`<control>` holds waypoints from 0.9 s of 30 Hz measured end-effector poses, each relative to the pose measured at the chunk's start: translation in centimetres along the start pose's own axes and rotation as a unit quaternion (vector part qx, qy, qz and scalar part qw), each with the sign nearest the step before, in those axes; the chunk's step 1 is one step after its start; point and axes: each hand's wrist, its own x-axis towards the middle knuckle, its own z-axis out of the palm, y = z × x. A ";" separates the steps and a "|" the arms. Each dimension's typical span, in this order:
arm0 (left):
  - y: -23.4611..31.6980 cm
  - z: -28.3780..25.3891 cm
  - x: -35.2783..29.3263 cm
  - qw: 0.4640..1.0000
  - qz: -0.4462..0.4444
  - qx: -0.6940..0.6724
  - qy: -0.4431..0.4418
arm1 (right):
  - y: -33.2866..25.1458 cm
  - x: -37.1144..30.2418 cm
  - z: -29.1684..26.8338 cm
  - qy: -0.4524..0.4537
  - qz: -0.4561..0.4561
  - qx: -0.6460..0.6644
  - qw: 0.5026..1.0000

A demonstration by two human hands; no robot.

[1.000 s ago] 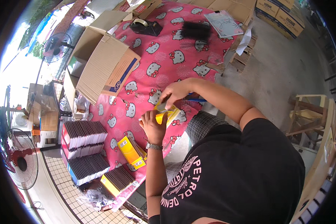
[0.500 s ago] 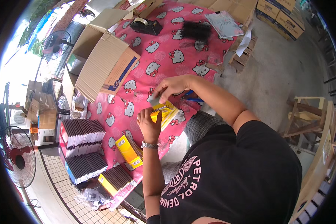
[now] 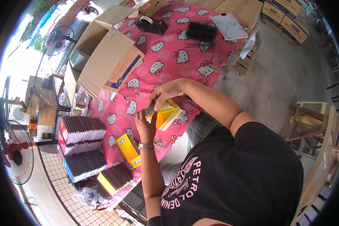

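Over the near edge of the pink table, my right hand (image 3: 166,93) pinches a small dark grey flat piece (image 3: 150,110), whose kind I cannot make out. My left hand (image 3: 146,127), with a watch on its wrist, meets the piece from below, its thumb and fingertips around its lower end. Just right of my left hand lie yellow spiral notebooks (image 3: 168,119), overlapping and partly hidden by my hands. Another small pile of yellow spiral notebooks (image 3: 128,148) rests to the left of my left wrist.
Stacks of spiral-bound notebooks (image 3: 84,165) stand at the table's left edge. An open cardboard box (image 3: 113,64) sits beyond them. Farther back are a tape dispenser (image 3: 151,25), black binding coils (image 3: 200,32) and a floral-covered notebook (image 3: 229,27). A fan (image 3: 17,154) stands at far left.
My right hand has come slightly left and down with the grey piece, closer to my left hand. My left hand has moved slightly left, and more of the yellow notebooks shows.
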 end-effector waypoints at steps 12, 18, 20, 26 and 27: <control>-0.5 0.6 -1.5 0.952 -0.127 -0.274 0.043 | 11.1 -8.7 -0.4 0.506 0.056 -0.569 0.645; -0.2 1.2 -2.0 0.925 -0.195 -0.316 0.079 | 13.4 -12.3 7.4 0.424 0.070 -0.640 0.637; -0.1 2.0 -1.9 0.921 -0.163 -0.337 0.104 | 12.5 -11.9 7.1 0.482 0.033 -0.550 0.682; -1.1 2.2 -2.9 0.893 -0.216 -0.388 0.066 | 4.7 -6.5 11.3 0.450 -0.137 -0.469 0.748; -1.5 2.2 -3.2 0.888 -0.215 -0.401 0.068 | 4.0 -5.2 12.4 0.440 -0.148 -0.461 0.756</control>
